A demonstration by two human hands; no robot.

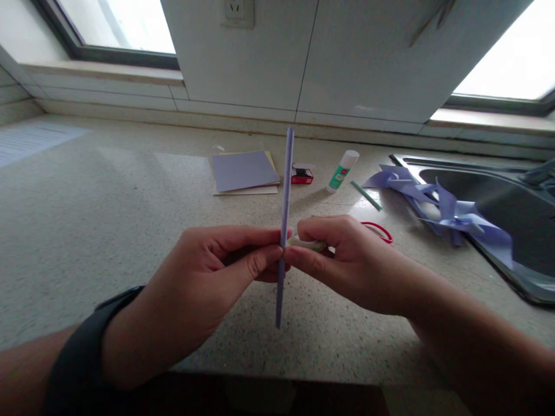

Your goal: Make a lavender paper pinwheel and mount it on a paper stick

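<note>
The speckled countertop (pixel 108 219) runs under my arms, with a steel sink (pixel 511 231) sunk into its right end. Over the sink's near-left rim lies a purple paper pinwheel (pixel 451 216), its blades partly hanging into the basin. Toward the back edge, near the middle, sits a stack of coloured paper sheets (pixel 245 171), purple on top. Just right of it along that back edge are a small red box (pixel 302 175), a glue stick (pixel 342 171) leaning on its side, and a thin green stick (pixel 366 195).

My left hand (pixel 203 289), a dark watch band on its wrist, pinches a long purple paper tube (pixel 285 225) between thumb and forefinger. My right hand (pixel 342 260) meets it from the other side, fingertips pressed against the same spot, and its curled fingers also grip something pale that I cannot make out. The tube stands nearly upright above the countertop's front-middle, held in the air between both hands. Red-handled scissors (pixel 381 231) peek out behind my right knuckles.
</note>
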